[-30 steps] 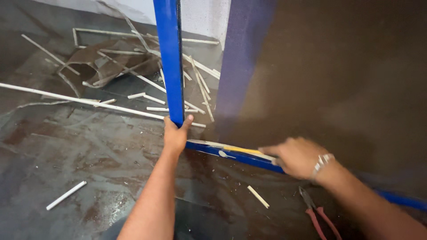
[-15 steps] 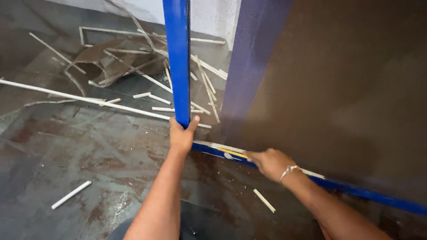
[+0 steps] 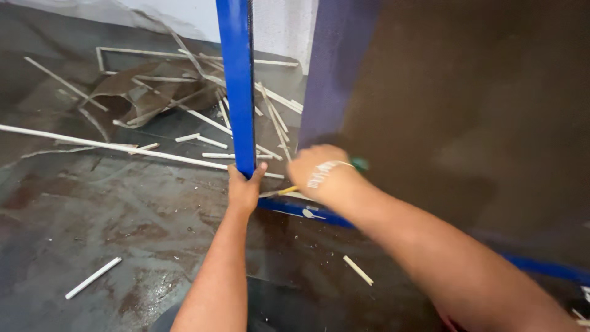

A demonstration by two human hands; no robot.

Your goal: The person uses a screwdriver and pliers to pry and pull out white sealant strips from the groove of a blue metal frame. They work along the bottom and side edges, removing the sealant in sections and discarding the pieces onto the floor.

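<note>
Gripping the blue frame (image 3: 241, 92) near its bottom corner on the floor (image 3: 92, 215), my left hand (image 3: 244, 187) stays wrapped around the upright. My right hand (image 3: 319, 172) has slid along the bottom rail into that corner, now pinching a green-tipped tool (image 3: 359, 163).
</note>
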